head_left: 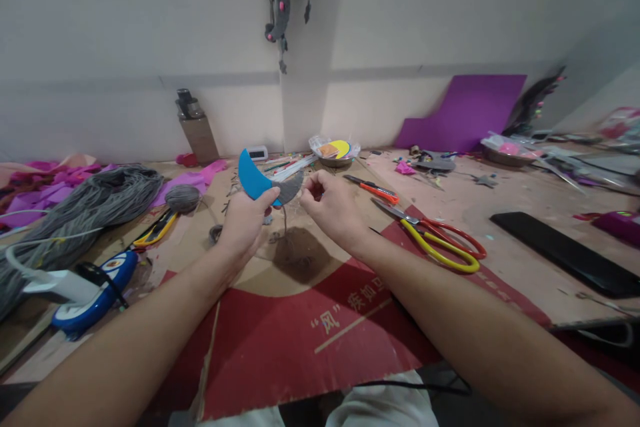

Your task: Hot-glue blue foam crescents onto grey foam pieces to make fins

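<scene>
My left hand [249, 215] is closed on a blue crescent moon [254, 177], thumb in front, holding it above the cardboard. Grey yarn [290, 191] covers the crescent's right part, while its left part is bare blue. A loose strand of the yarn hangs beneath it toward the cardboard. Close to the wrapped tip, my right hand [327, 203] is closed in a pinch; what its fingertips hold is too small to make out.
Scissors [430, 237] and an orange utility knife [375, 190] lie to the right. Leftward are a grey yarn ball [183, 199], a grey yarn skein [113, 197], a yellow cutter [156, 229] and a blue power strip [95, 300]. Red-printed cardboard [270, 347] lies underneath.
</scene>
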`<action>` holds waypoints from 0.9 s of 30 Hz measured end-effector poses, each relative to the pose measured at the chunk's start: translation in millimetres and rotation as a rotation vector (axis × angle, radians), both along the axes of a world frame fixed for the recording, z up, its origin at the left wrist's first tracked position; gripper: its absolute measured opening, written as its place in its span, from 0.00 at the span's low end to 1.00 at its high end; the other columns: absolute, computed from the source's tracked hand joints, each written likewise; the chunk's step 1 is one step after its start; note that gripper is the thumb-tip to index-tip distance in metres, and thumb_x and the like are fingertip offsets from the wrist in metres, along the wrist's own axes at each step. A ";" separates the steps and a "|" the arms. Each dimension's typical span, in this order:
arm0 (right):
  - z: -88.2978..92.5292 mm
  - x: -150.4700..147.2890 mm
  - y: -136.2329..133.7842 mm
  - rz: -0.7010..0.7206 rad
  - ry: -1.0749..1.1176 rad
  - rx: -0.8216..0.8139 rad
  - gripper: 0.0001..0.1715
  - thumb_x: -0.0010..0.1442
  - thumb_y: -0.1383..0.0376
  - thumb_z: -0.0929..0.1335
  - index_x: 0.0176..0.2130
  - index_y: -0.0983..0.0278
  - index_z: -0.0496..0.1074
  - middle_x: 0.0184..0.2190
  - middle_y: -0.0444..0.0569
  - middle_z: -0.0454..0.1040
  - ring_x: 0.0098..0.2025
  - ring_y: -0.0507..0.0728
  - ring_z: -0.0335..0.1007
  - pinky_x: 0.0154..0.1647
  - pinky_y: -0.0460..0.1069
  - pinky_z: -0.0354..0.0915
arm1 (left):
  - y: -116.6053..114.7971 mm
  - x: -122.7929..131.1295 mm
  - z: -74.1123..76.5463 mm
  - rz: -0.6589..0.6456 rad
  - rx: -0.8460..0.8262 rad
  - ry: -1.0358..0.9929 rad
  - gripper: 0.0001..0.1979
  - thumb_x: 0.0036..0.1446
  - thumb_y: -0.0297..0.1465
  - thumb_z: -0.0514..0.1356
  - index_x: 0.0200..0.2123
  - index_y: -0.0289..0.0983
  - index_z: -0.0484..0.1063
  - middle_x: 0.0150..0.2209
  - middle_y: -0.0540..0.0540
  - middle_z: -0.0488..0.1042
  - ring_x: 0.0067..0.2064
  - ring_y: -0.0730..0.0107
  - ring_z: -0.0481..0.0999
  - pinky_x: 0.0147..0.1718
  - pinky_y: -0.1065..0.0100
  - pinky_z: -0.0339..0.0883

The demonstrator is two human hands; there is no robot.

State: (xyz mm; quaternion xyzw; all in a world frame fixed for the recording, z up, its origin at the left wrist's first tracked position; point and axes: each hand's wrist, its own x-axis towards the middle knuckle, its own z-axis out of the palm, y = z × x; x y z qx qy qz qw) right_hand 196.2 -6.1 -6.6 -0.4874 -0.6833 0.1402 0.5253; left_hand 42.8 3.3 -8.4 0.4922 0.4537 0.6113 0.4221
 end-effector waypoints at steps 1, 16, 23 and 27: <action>-0.2 0.3 0.3 0.005 0.019 -0.010 0.03 0.52 0.68 0.64 0.27 0.62 0.64 0.24 0.41 0.66 0.26 0.51 0.61 0.30 0.47 0.57 | 3.2 -0.5 -0.3 -0.016 -0.016 -0.079 0.11 0.41 0.35 0.68 0.24 0.38 0.70 0.22 0.51 0.71 0.23 0.73 0.67 0.24 0.71 0.59; 1.6 -4.5 -5.4 0.590 -0.454 -0.113 0.20 0.67 0.58 0.61 0.30 0.65 0.72 0.28 0.46 0.72 0.31 0.52 0.64 0.34 0.47 0.57 | 32.8 -19.1 -7.9 0.055 -0.017 -0.257 0.15 0.34 0.32 0.70 0.21 0.37 0.65 0.21 0.54 0.69 0.23 0.76 0.66 0.23 0.72 0.60; 26.1 11.1 -11.0 0.264 -0.425 -0.073 0.11 0.64 0.65 0.64 0.41 0.65 0.75 0.36 0.49 0.78 0.35 0.53 0.69 0.37 0.47 0.59 | 35.6 -20.4 -16.3 0.021 -0.003 -0.170 0.14 0.37 0.33 0.70 0.23 0.37 0.68 0.22 0.53 0.71 0.24 0.75 0.67 0.25 0.71 0.62; 29.0 68.7 -31.0 0.055 -0.608 -0.159 0.13 0.65 0.63 0.62 0.37 0.62 0.75 0.35 0.49 0.78 0.36 0.56 0.71 0.37 0.49 0.61 | 36.9 -22.6 -15.4 0.037 -0.002 -0.205 0.12 0.38 0.33 0.69 0.23 0.37 0.69 0.23 0.51 0.72 0.23 0.75 0.68 0.24 0.72 0.62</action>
